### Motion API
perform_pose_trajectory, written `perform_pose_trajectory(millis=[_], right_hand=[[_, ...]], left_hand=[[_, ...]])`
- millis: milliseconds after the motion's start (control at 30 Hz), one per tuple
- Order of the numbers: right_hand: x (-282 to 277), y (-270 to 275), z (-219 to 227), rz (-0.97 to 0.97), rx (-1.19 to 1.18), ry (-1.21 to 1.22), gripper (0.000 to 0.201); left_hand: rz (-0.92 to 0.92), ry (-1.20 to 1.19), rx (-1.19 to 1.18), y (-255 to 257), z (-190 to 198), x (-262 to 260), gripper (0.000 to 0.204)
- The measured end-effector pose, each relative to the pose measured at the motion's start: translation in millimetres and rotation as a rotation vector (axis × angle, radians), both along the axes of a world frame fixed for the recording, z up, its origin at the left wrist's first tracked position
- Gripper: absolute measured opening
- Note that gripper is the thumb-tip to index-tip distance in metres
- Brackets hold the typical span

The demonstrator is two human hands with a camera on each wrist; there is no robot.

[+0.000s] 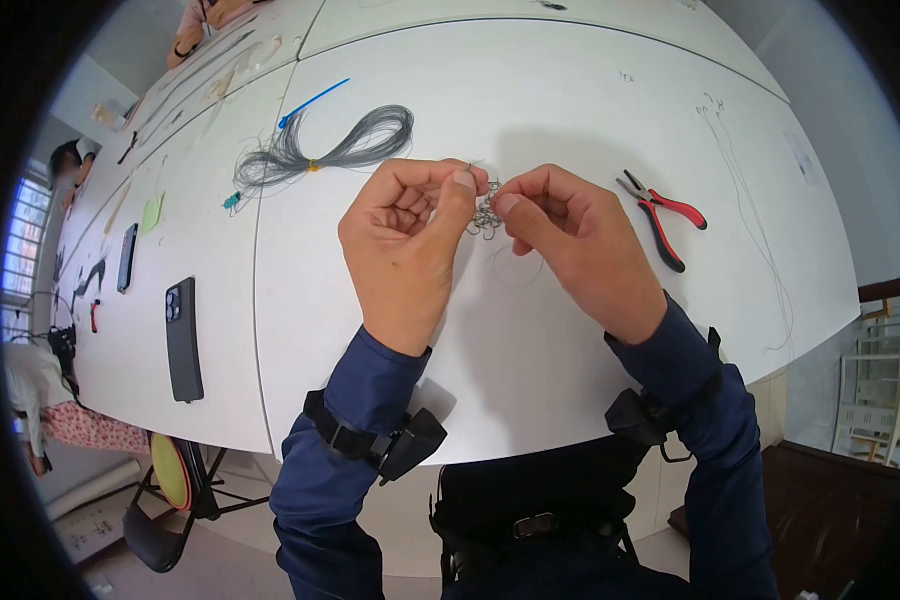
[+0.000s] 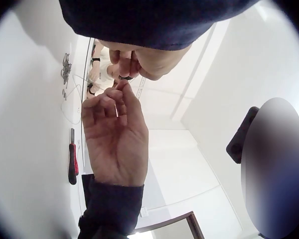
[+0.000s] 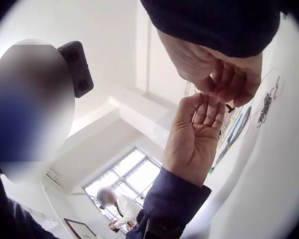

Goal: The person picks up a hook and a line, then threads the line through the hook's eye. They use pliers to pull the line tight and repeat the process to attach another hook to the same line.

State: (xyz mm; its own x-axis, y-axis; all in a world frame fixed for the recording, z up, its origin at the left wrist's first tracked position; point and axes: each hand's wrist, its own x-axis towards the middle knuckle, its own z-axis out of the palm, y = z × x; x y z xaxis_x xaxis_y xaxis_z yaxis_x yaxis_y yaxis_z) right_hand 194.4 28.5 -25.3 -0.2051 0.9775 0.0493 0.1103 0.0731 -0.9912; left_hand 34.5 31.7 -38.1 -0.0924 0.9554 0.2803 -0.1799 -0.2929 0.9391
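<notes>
Thumb and fingertips of my left hand pinch a tiny dark piece, perhaps a hook, barely visible at their tips. Close beside it, my right hand pinches with thumb and forefinger; a thin clear line loops below the hands. What exactly lies between the right fingertips is hidden. A small pile of metal hooks shows between the hands in the head view. The left wrist view has the pile on the table, away from both raised hands; so does the right wrist view.
Red-and-black pliers lie right of my hands. A coil of grey line and a blue tie are at the back left, a black phone farther left. Long thin lines with hooks lie at the right. Other people sit around the tables.
</notes>
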Motion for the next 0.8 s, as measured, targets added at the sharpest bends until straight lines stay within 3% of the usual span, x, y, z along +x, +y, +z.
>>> perform_pose_trajectory(millis=[200,300,667,800], right_hand=[[-6,-5,-3,-0.137,0.571,-0.324,0.011],[-5,-5,-2,-0.135,0.740,-0.496,0.012],[1,-9,6,-0.117,0.895,-0.656,0.015],[4,-5,4,-0.063,0.913,-0.657,0.013]], left_hand=[[0.012,0.013,-0.024,1,-1,-1,0.009],[0.020,0.035,-0.019,0,1,1,0.009],[0.199,0.543,0.265,5,-9,0,0.007],[0.136,0.638,0.328,4,-6,-1,0.008]])
